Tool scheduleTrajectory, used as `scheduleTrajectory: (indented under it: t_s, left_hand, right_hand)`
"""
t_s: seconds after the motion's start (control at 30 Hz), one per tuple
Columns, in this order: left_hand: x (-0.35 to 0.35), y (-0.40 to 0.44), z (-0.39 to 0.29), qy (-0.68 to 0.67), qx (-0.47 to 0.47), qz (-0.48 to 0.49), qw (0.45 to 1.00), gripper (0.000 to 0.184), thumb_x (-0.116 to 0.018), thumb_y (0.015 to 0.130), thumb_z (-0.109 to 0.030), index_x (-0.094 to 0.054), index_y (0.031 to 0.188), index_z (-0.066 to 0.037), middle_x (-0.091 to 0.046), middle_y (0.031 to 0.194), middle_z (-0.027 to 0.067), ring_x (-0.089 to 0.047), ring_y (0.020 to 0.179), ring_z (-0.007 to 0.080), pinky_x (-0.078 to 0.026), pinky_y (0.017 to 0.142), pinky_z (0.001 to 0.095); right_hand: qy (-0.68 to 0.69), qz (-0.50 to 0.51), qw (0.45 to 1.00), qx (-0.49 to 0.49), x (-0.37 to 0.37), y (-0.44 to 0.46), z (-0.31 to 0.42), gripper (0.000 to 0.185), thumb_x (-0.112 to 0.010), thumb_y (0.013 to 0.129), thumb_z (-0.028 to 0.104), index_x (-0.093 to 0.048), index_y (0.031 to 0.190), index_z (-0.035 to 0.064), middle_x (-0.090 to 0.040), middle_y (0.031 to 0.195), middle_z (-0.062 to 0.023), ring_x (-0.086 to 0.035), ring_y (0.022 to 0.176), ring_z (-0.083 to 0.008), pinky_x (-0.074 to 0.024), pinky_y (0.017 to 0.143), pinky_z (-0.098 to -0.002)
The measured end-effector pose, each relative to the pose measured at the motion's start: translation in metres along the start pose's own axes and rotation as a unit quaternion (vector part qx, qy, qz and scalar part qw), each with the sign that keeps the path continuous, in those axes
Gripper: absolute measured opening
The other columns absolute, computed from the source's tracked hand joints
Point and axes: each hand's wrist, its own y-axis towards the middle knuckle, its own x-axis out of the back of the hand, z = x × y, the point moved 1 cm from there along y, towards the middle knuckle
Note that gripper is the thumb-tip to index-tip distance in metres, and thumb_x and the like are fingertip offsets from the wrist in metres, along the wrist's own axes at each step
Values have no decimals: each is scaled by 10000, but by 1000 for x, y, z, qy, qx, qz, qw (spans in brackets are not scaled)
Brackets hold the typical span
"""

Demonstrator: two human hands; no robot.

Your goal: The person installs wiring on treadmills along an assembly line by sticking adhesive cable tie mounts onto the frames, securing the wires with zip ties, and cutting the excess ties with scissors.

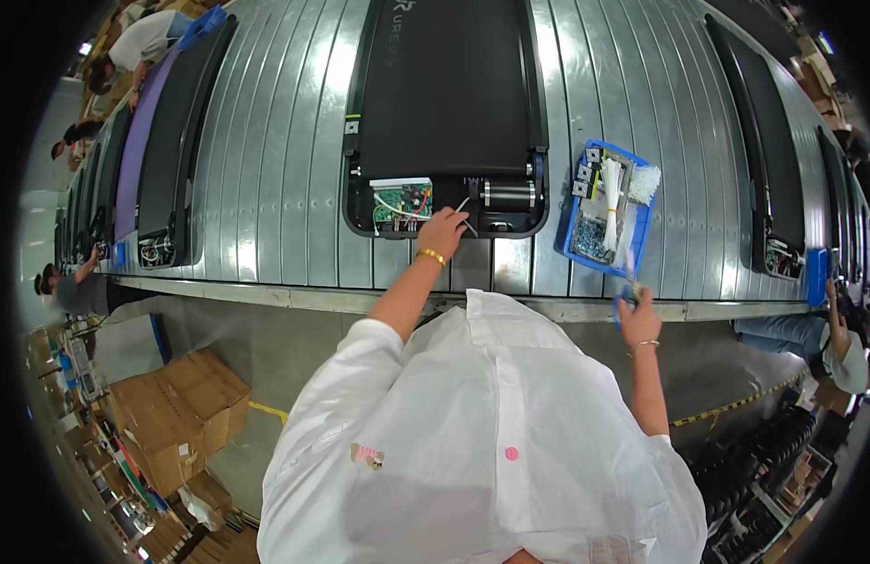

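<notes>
Scissors (627, 301) with blue handles are sitting in our right hand (641, 320), by the near edge of the metal table (294, 169); we are gripping them with curled fingers. Their long axis is running away from our body, and the blurred blades are pointing toward the near end of the blue tray (599, 266); we cannot tell whether they are touching it. That tray is lying nearer our right hand than our left, holding screws (590, 237) and a bundle of white ties (611, 197) stretching lengthwise away from us. Our left hand (442, 233) is leaning over the near end of the black machine (444, 103), well to the left of the scissors and farther out. Its fingertips are sitting beside a thin white strip (463, 204), but we cannot tell whether they are pinching it. Just beyond, a green board (404, 200) is lying leftward and a silver roller (508, 195) rightward, crosswise to us.
</notes>
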Motion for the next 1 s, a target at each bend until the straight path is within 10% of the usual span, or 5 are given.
scheduleTrajectory:
  t_s: [0.2,0.8,0.9,1.0]
  left_hand:
    - [17,49,11,55,-4,61,997,117,-648,767,-231,-656,784,-116,-582,806,36,-578,812,262,-472,681,377]
    - [20,82,12,91,-63,169,979,127,-640,762,-230,-654,786,-107,-600,805,55,-580,828,261,-466,722,380]
    - [31,99,31,-53,-46,3,998,126,-646,762,-198,-654,801,-79,-620,769,74,-601,741,259,-481,680,366]
    - [86,99,58,-128,77,36,988,129,-640,770,-176,-652,817,-56,-638,753,97,-618,672,250,-492,627,341]
  right_hand:
    - [-51,74,949,304,-51,-16,142,548,-674,730,404,-452,1114,82,-638,912,-122,-611,821,-299,-403,749,-408]
    - [-27,138,951,276,-140,11,257,495,-628,764,394,-424,1050,45,-648,765,-139,-639,685,-310,-485,601,-414]
    - [-13,125,951,282,-134,-21,243,486,-638,756,373,-426,1055,55,-642,776,-135,-638,694,-307,-480,602,-414]
    - [-26,105,947,302,-117,-40,247,487,-649,746,370,-432,1057,66,-637,804,-128,-634,727,-297,-461,636,-409]
